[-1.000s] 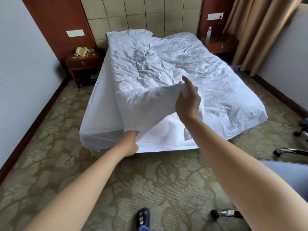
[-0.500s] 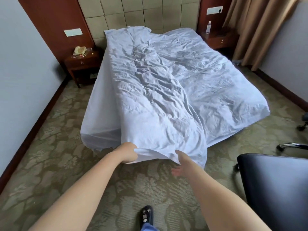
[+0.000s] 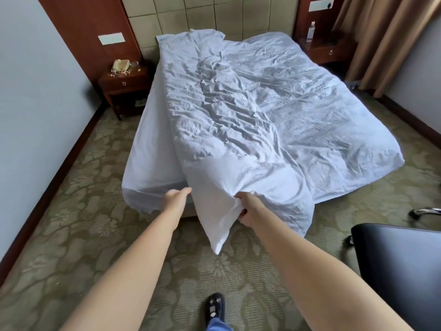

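Note:
A wrinkled white duvet (image 3: 238,120) lies along the bed (image 3: 148,149), folded lengthwise, its near end hanging over the foot of the bed. My right hand (image 3: 248,206) grips a bunched fold of that near end; a corner of cloth droops below it toward the carpet. My left hand (image 3: 177,195) reaches to the duvet's left edge, and its fingertips are hidden behind the cloth, so its hold is unclear. A white sheet covers the mattress underneath.
A wooden nightstand (image 3: 124,84) with a phone stands left of the bed, another nightstand (image 3: 327,50) with a water bottle (image 3: 310,32) at the right. A black chair (image 3: 401,263) is at lower right. Curtains (image 3: 381,39) hang at right. My shoe (image 3: 214,306) is on the patterned carpet.
The duvet end, held up a second ago, has come down over the bed's foot. My right hand went from open under the edge to gripping a bunched fold.

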`<state>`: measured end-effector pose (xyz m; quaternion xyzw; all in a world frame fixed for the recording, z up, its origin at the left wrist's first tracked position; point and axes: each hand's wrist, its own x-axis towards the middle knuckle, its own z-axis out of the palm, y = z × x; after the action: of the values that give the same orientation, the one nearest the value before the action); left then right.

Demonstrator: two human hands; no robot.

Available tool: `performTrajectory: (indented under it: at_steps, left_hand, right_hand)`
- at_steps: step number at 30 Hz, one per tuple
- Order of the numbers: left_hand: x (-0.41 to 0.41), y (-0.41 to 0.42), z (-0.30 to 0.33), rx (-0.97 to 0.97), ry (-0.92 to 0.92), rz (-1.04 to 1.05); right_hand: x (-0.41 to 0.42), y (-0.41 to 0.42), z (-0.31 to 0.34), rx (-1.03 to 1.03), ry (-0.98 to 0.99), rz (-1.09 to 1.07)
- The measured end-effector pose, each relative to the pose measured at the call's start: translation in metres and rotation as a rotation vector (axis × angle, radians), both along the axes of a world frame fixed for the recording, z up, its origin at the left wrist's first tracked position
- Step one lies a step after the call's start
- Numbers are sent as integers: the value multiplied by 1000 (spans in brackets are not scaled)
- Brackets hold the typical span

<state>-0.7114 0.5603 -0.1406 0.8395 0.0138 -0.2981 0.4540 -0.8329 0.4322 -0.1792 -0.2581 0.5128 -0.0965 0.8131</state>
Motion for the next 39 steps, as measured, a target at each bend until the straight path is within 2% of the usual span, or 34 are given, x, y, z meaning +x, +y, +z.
performTrajectory:
  at_steps: [1, 4, 6, 9, 11, 14, 16, 19, 22, 26, 30, 39]
  left_hand:
    - [3, -1, -5, -32, 13, 92]
    - [4, -10, -27, -276, 395, 161]
    - [0, -19, -34, -355, 562, 61]
    - [-7, -32, -32, -410, 664, -30]
    - [-6, -39, -28, -391, 646, -41]
    - [-2, -46, -19, -354, 505, -20]
    - [-6, -46, -9, -384, 486, -27]
    - [-12, -42, 0, -473, 525, -42]
    - [-9, -26, -2, -459, 540, -48]
    - [3, -8, 4, -476, 563, -70]
    - [6, 7, 7, -552, 649, -93]
    - [-5, 33, -39, -193, 532, 128]
  right_hand:
    - [1, 4, 3, 8, -17, 12]
    - [3, 9, 12, 7, -91, 29]
    - [2, 5, 21, -14, -128, 15]
    - [0, -7, 27, -29, -132, -11]
    - [-1, -15, 25, -28, -83, -41]
    - [-5, -21, 18, -15, -13, -86]
    - [-6, -20, 16, -1, -48, -91]
    - [-3, -19, 12, 52, -133, -116]
    - [-1, -23, 14, 113, -208, -225]
    - [18, -38, 25, 39, -163, -329]
    - [25, -27, 29, 28, -136, -271]
    - [-20, 33, -28, 16, 163, -125]
